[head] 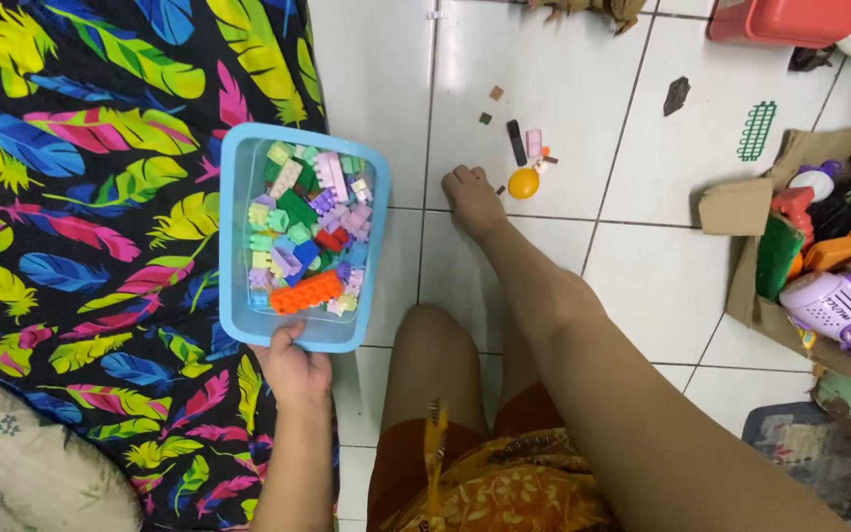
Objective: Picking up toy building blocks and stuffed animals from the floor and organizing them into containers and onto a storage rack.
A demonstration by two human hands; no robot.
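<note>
One hand in use: the left hand (293, 366) grips the near edge of a light blue plastic tub (238, 236), thumb over the rim, fingers closed underneath. Tub sits at the border of a black feather-print cloth (81, 197) and the white tiled floor (563, 246), part over each. Tub holds mixed building bricks (307, 236): pastel green, pink and purple, one long orange brick (307, 292) at the end nearest the hand.

Right arm stretches out past the tub's right side; the right hand (473, 200) rests on the tiles, fingers lying down and loosely together, holding nothing that I can see. Just beyond its fingertips: an orange ball (523, 183), a dark strip, a pink brick (534, 142), scattered bits.

Far right of the tub, well apart: a cardboard box (741, 207) of toys, including a purple toy gun (844, 300). A green fence piece (757, 130) lies beyond that box.
</note>
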